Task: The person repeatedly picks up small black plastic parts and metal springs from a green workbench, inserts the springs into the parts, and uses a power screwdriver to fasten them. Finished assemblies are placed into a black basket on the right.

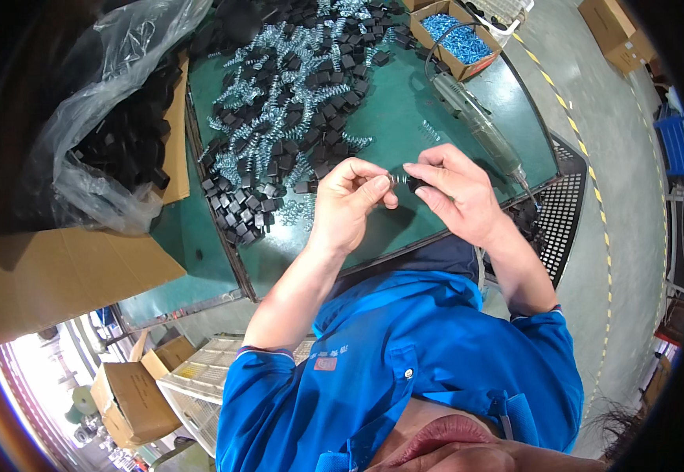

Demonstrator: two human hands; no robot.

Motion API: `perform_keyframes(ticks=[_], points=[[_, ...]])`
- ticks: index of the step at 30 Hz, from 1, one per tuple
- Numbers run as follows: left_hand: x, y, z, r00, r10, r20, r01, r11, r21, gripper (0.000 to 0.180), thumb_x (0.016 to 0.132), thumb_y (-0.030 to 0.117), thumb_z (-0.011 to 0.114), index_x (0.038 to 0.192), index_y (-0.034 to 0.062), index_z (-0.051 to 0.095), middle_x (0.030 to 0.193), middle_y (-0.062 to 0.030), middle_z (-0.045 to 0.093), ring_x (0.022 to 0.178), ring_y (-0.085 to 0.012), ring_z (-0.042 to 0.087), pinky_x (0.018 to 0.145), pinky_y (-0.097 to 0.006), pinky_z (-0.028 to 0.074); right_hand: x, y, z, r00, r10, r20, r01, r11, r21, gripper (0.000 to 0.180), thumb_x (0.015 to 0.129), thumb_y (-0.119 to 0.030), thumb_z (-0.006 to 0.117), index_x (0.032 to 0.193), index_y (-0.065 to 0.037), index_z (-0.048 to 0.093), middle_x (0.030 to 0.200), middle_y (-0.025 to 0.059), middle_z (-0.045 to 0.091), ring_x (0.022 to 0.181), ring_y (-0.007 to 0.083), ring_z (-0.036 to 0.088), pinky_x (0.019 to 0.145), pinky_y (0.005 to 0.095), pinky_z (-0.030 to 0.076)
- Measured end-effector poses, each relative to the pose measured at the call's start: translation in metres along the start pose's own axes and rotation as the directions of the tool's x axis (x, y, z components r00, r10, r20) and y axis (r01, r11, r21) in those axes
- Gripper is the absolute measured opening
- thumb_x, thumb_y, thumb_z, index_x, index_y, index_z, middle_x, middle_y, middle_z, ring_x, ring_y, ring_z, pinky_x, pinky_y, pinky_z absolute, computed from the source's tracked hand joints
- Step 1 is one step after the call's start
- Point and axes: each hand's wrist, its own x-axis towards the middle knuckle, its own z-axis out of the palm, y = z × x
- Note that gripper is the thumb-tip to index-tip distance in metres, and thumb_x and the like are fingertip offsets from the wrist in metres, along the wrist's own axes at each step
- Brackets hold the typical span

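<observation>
Over the near edge of the green table, my left hand (347, 203) pinches one end of a small metal coil spring (400, 179) between thumb and forefinger. My right hand (460, 197) grips a small black part (415, 184), mostly hidden by its fingers. The spring's other end meets this black part; whether it sits inside cannot be made out. Beyond my right hand a loose coil spring (430, 130) lies on the tabletop. To the left spreads a big pile of coil springs (287, 102) mixed with black block-shaped pieces (240, 208).
An electric screwdriver (479, 126) with a cord lies at the right of the green table (393, 102). Behind it stands a cardboard box of blue screws (468, 72). At left, a carton (82, 267) holds black parts under a plastic bag (110, 102). A black perforated crate (566, 212) stands right.
</observation>
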Motion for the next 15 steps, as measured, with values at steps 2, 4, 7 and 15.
perform_keyframes(ticks=[2, 4, 7, 15], points=[[0.001, -0.006, 0.006, 0.994, -0.102, -0.037, 0.094, 0.979, -0.183, 0.006, 0.093, 0.002, 0.065, 0.099, 0.0013, 0.062, 0.090, -0.0113, 0.066, 0.074, -0.0197, 0.065, 0.072, -0.033, 0.056, -0.006, 0.000, 0.001, 0.999, 0.000, -0.033, -0.002, 0.999, -0.050, 0.033, 0.077, 0.004, 0.070, 0.110, -0.001, 0.068, 0.098, 0.0123, 0.059, 0.084, 0.0271, 0.063, 0.068, 0.0341, 0.052], [0.001, -0.006, 0.015, 0.996, 0.084, -0.011, -0.078, 0.963, 0.259, 0.006, 0.092, 0.001, 0.066, 0.097, 0.0004, 0.063, 0.090, -0.0119, 0.067, 0.075, -0.0205, 0.066, 0.071, -0.032, 0.056, -0.009, -0.002, -0.002, 1.000, -0.008, -0.022, 0.004, 0.987, -0.160, 0.032, 0.077, 0.004, 0.070, 0.109, -0.001, 0.068, 0.098, 0.0123, 0.059, 0.084, 0.0273, 0.063, 0.069, 0.0342, 0.052], [0.000, 0.003, 0.034, 0.882, 0.353, 0.313, -0.441, 0.380, 0.813, 0.007, 0.091, -0.001, 0.067, 0.097, -0.0001, 0.065, 0.091, -0.0103, 0.068, 0.077, -0.0208, 0.067, 0.071, -0.030, 0.055, -0.009, -0.004, -0.006, 0.993, -0.119, -0.001, 0.112, 0.937, -0.332, 0.040, 0.072, 0.001, 0.075, 0.111, -0.002, 0.067, 0.096, 0.0118, 0.060, 0.083, 0.0285, 0.063, 0.068, 0.0357, 0.053], [0.001, -0.027, 0.011, 0.956, -0.248, 0.155, 0.292, 0.851, -0.437, 0.012, 0.095, 0.012, 0.066, 0.104, 0.0058, 0.061, 0.088, -0.0083, 0.066, 0.074, -0.0191, 0.065, 0.072, -0.035, 0.055, -0.003, -0.001, -0.021, 1.000, -0.008, 0.014, 0.009, 0.999, -0.039, 0.075, 0.065, -0.019, 0.087, 0.132, -0.005, 0.057, 0.109, 0.0104, 0.063, 0.079, 0.0218, 0.062, 0.069, 0.0320, 0.054]])
